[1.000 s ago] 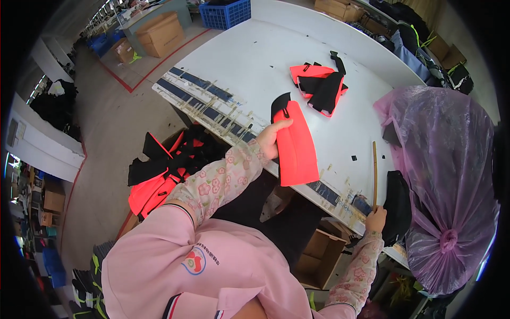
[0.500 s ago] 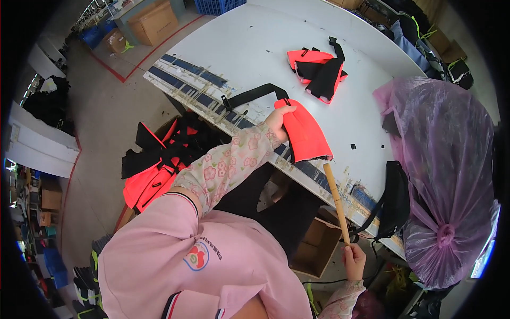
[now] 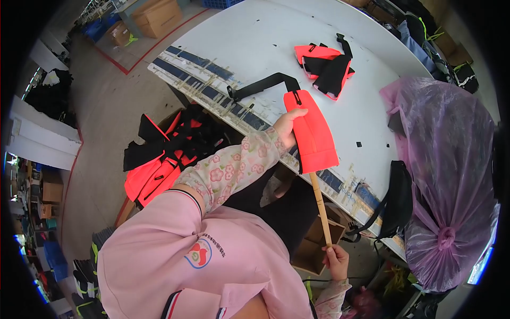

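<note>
My left hand (image 3: 287,127) grips a neon coral fabric pouch (image 3: 314,139) with black edging, its thumb lying on the front. From the pouch's far end a black strap (image 3: 263,86) with a buckle stretches left across the table. My right hand (image 3: 336,261), low at the right, is closed round the lower end of a flat wooden stick (image 3: 321,210). The stick's upper end meets the pouch's near edge; its tip is hidden there, and I cannot tell how far inside it reaches. Farther back lies a coral and black bundle (image 3: 325,69) with a strap and buckle.
The white table (image 3: 366,117) has a worn, taped front edge. A black pouch with a strap (image 3: 396,199) hangs at that edge, beside a big purple plastic bag (image 3: 446,159). More coral and black pieces (image 3: 154,173) are heaped below left. A cardboard box (image 3: 313,250) sits under the table.
The stick has moved up and left, and its tip now meets the pouch's near edge instead of standing clear. In my left hand, the pouch has turned a little more upright.
</note>
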Tool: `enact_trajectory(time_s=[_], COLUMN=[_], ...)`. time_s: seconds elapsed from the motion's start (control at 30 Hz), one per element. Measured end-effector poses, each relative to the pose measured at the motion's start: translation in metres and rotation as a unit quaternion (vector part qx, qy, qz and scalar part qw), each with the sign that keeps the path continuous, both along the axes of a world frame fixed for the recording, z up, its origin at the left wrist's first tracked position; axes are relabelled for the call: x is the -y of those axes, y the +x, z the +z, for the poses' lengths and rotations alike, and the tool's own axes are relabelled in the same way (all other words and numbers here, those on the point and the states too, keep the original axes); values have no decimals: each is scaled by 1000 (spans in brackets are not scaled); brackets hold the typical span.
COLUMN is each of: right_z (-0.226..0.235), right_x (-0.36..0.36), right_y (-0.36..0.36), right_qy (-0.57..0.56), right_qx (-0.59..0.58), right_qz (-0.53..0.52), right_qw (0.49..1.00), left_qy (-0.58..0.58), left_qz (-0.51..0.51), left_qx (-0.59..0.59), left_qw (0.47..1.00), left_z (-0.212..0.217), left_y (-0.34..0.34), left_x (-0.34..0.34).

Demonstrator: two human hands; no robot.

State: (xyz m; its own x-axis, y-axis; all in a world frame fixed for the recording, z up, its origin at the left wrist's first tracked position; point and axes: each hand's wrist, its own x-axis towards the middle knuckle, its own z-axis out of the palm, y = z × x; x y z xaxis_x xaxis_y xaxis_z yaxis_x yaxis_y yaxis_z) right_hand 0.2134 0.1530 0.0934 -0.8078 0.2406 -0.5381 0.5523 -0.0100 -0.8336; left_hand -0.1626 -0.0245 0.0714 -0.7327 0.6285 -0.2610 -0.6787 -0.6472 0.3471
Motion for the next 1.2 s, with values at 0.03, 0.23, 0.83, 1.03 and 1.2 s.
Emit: enact_trajectory(time_s=[0.03,0.23,0.83,1.03,1.2], right_z=[-4,-27,-27,-31,-42], right_x=[4,29,71,71,59], right_y=[-2,-22,-101,-107,-102], right_qy=[5,55,-52,-77,119], right_qx=[-6,-47,-72,-69,-173], right_qz=[-6,-31,-26,-26,-8], right_qw=[1000,997,996,994,978], left_qy=[-2,-50,-204,-163,-49], left_qz=[2,-3,26,5,12], left_qx=[-21,-56,-168,-174,-156], left_qw=[1000,997,964,971,986], left_z=[2,11,3,12,38], left_y=[2,26,86,81,66], left_x=[1,-2,-15,-10,7])
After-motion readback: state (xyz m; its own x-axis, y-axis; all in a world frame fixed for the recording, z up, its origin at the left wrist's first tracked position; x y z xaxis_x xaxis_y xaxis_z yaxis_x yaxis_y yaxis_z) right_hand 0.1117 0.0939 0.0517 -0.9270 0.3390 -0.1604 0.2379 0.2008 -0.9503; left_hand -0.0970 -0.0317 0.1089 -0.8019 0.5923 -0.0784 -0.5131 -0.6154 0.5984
